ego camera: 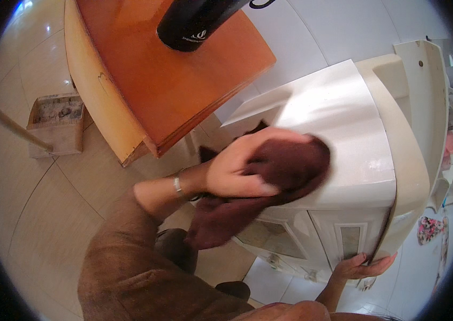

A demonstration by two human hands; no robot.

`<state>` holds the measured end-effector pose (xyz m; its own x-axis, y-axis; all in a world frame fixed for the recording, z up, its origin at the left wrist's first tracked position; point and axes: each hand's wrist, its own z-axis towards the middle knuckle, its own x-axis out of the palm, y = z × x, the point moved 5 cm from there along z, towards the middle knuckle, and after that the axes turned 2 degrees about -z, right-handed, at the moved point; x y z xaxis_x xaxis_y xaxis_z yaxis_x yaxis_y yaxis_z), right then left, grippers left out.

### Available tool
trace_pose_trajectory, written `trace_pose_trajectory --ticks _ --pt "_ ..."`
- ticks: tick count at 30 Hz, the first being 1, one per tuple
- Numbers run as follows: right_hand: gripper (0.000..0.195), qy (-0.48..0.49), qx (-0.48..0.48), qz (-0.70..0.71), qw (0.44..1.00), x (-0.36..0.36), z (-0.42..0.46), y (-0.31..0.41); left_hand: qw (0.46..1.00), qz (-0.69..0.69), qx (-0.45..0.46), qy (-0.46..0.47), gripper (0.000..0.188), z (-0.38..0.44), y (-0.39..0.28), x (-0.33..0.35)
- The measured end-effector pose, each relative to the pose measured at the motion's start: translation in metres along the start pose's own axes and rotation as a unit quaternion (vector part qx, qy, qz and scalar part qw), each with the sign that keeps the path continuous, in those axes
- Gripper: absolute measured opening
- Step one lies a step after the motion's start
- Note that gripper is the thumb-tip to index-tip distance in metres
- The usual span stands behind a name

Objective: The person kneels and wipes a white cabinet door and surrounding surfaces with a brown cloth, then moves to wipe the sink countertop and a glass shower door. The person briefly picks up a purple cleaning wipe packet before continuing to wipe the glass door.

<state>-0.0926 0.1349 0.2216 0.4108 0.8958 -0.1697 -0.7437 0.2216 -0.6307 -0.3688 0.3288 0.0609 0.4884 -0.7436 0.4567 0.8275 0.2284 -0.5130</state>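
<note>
A bunched maroon cloth [234,216] is gripped in my left hand [234,168], which is blurred by motion. The hand lies over the glossy white side panel [330,120] of a washbasin cabinet. Part of the cloth hangs down by my wrist, where I wear a bracelet. At the lower right, my right hand [361,267] holds the front edge of the cream washbasin [409,168], near the top of a cabinet door [348,236]. Its thumb and fingers lie to either side of the corner.
Close to the cabinet stands an orange-brown wooden piece of furniture [194,88] with a squared corner. A black tumbler [194,24] is on it. On the tiled floor, at left, sits a dirty dustpan [57,124] with a long handle. A floral cloth [430,230] hangs beyond the basin.
</note>
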Motion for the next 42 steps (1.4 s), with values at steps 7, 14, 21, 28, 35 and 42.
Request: trace_pose_trajectory --ticks 7,14,21,28,35,42 --pt "0.054 0.01 0.013 -0.006 1.0 0.002 -0.005 0.001 0.943 -0.223 -0.133 -0.207 0.053 0.02 0.0 0.007" --pt "0.062 -0.02 0.108 0.047 0.993 0.009 -0.023 -0.017 0.955 -0.239 0.165 0.052 0.026 0.182 0.102 -0.063" --pt "0.068 -0.015 0.156 0.005 0.988 0.009 -0.025 -0.029 0.969 -0.211 0.105 -0.076 0.026 0.166 0.221 -0.162" --pt "0.069 -0.043 0.191 0.072 0.978 0.009 -0.027 -0.028 0.976 -0.105 -0.034 -0.187 0.031 0.068 0.238 -0.195" --pt "0.064 -0.04 -0.002 -0.025 0.999 0.007 -0.005 -0.012 0.961 -0.041 -0.101 -0.255 0.038 -0.01 0.217 -0.2" --pt "0.051 -0.026 -0.025 0.012 0.999 -0.002 0.007 0.003 0.948 -0.006 -0.133 -0.29 0.045 -0.078 0.168 -0.148"
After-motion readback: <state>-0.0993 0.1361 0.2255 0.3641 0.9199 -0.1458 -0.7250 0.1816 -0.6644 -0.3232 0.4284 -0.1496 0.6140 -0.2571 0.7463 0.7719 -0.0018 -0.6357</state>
